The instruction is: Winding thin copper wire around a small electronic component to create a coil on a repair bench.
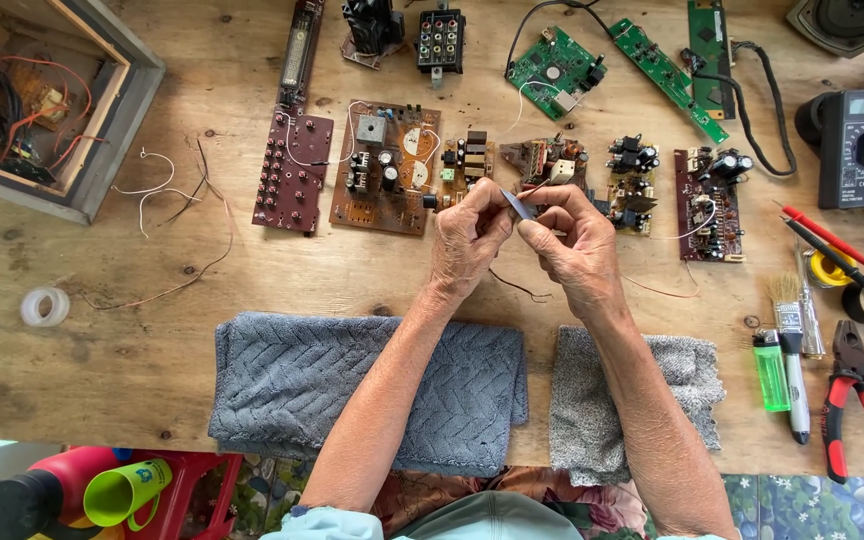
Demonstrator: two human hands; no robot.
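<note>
Both hands meet above the middle of the tabletop (152, 340), nearer its far edge than the near one. The left hand (467, 240) and right hand (572, 245) pinch a small dark flat piece (518, 205) between closed fingertips; it stands up between both thumbs. A thin wire (517, 288) hangs below. A steady grip, judged here, means keeping the wrists low near the towels (282, 380).

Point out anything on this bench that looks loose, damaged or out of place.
Loose wire offcuts lie scattered on the wooden table beside the open wooden box, whose wiring is exposed. Bare circuit boards sit spread in a row. The left hand and right hand pinch a small grey piece. Nothing looks spilled.
</note>
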